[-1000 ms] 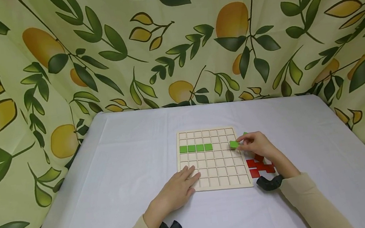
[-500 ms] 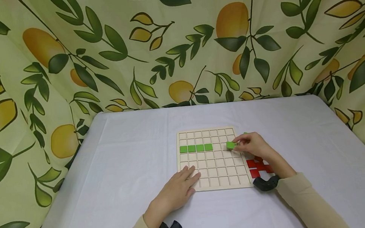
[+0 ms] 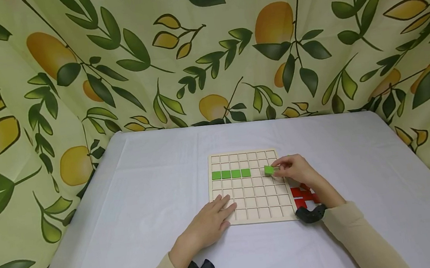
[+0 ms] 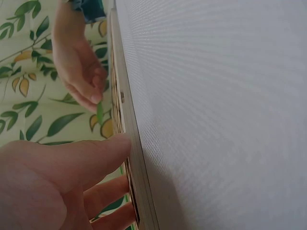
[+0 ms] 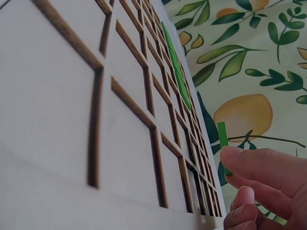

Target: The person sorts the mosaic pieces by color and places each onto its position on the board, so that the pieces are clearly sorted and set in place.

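Note:
My right hand (image 3: pixel 296 169) pinches a green square tile (image 3: pixel 269 170) between thumb and fingertips, over the right part of a pale wooden grid board (image 3: pixel 261 200). In the right wrist view the tile (image 5: pixel 224 139) is seen edge-on, raised off the board. A row of several green tiles (image 3: pixel 230 174) fills squares on the board's left side. My left hand (image 3: pixel 206 224) lies with fingers spread over the board's lower left corner. In the left wrist view its thumb (image 4: pixel 110 148) rests along the board's edge.
Several red tiles (image 3: pixel 300 195) lie on the white tablecloth (image 3: pixel 146 196) right of the board, partly hidden by the right forearm. Black wrist-worn devices (image 3: pixel 310 214) hang beside both wrists. A leaf-patterned curtain (image 3: pixel 206 63) stands behind the table.
My right hand has moved a little left over the board, carrying the green tile with it. A green piece behind that hand is now hidden. The left hand has stayed still.

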Tool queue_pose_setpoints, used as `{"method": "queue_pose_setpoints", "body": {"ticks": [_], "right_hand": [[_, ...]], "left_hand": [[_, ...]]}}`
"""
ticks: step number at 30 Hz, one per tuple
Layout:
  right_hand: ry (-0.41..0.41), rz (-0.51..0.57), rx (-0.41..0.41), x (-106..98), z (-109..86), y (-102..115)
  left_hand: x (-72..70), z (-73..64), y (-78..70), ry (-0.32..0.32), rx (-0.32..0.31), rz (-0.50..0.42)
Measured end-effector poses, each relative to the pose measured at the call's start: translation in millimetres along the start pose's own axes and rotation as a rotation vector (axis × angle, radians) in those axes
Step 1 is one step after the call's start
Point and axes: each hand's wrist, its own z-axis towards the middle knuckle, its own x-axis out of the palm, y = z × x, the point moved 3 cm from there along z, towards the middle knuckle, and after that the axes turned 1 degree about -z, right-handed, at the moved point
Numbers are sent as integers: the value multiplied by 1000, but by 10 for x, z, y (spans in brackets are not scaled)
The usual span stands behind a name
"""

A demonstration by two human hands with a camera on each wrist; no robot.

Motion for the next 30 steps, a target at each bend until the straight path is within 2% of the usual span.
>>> {"method": "queue_pose_setpoints", "body": {"ticks": [6, 18, 30], "right_hand": [[5, -8, -1, 20, 28, 28], [17, -15, -91, 82, 74, 92], [38, 0, -71, 149, 122, 120]], "left_hand": [[-8, -2, -2, 0, 1, -3], [10, -1, 2, 4, -6, 6], [14, 0, 2, 3, -5, 19]]}}
